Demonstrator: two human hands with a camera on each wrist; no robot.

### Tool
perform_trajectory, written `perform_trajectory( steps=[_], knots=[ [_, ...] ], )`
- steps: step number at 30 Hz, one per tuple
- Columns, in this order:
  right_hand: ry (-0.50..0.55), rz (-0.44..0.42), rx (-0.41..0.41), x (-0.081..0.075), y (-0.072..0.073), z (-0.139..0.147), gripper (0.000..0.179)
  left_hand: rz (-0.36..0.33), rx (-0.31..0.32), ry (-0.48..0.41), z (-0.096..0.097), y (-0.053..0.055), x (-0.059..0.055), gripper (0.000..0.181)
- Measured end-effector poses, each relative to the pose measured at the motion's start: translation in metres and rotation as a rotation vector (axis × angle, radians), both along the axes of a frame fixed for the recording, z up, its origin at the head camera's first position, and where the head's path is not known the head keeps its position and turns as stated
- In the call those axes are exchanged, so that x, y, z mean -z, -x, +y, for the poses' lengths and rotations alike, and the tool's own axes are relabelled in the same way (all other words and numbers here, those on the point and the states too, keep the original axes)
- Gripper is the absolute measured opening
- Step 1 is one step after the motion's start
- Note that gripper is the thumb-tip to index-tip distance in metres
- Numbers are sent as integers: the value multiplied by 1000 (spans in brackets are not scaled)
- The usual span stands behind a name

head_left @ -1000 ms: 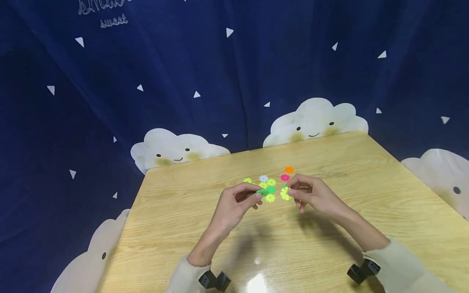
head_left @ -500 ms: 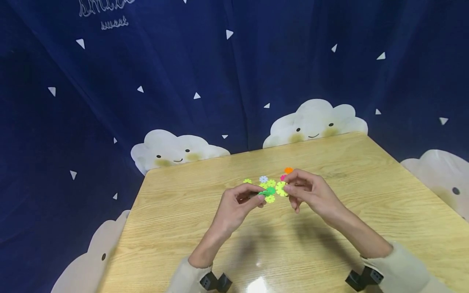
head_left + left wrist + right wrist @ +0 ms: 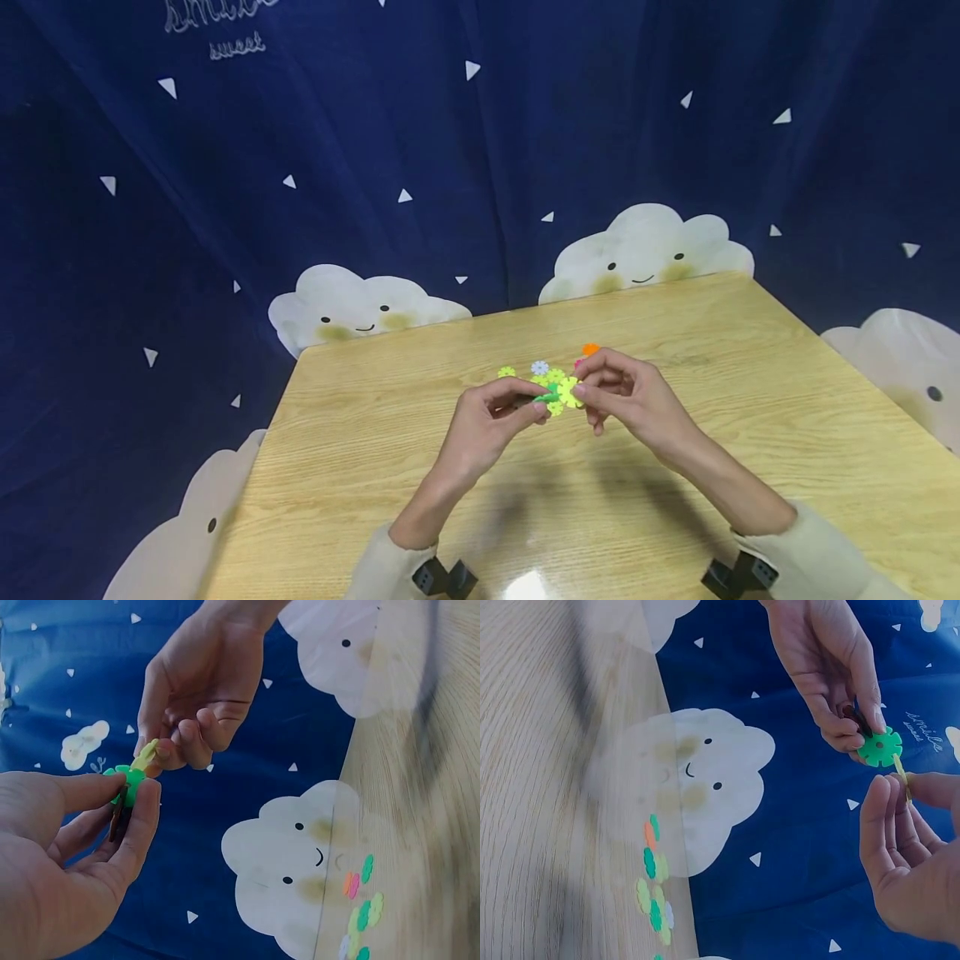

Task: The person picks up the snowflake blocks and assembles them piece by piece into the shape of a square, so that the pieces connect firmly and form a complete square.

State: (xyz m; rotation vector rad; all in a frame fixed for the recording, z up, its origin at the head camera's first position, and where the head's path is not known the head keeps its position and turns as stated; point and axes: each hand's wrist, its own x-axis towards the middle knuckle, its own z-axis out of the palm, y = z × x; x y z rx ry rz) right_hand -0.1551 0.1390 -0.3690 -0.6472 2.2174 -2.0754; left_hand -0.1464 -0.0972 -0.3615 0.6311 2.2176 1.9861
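Observation:
My left hand (image 3: 480,433) pinches a green notched snowflake disc (image 3: 880,747) between thumb and fingers. A dark brownish piece (image 3: 116,816) sits against the green disc, partly hidden by the fingers. From the other side, my right hand (image 3: 637,400) pinches a yellow snowflake disc (image 3: 570,392) by its edge. In both wrist views the yellow disc stands edge-on to the green one, and their rims meet at the notches. Both hands are raised over the table in front of the loose discs.
On the wooden table (image 3: 360,433) behind the hands lie several loose discs, among them a pale blue disc (image 3: 540,367), a yellow-green disc (image 3: 507,372) and an orange disc (image 3: 591,349). A dark blue curtain (image 3: 375,125) with clouds hangs around the table edges.
My right hand has moved left with the yellow disc, bringing it up to the green disc. The left hand has shifted slightly right, its green disc now seen more edge-on.

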Motion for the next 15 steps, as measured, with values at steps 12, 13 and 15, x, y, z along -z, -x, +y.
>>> perform_trajectory(
  steps=[12,13,15],
  knots=[
    [-58,79,52,-3,-3,-3,19,54,-6,14,-1,-1,0,19],
    [-63,86,55,-3,-4,-4,19,57,-7,16,-1,-1,0,18],
    [-72,97,63,-4,-4,-4,18,61,-10,20,-1,-1,0,18]
  ],
)
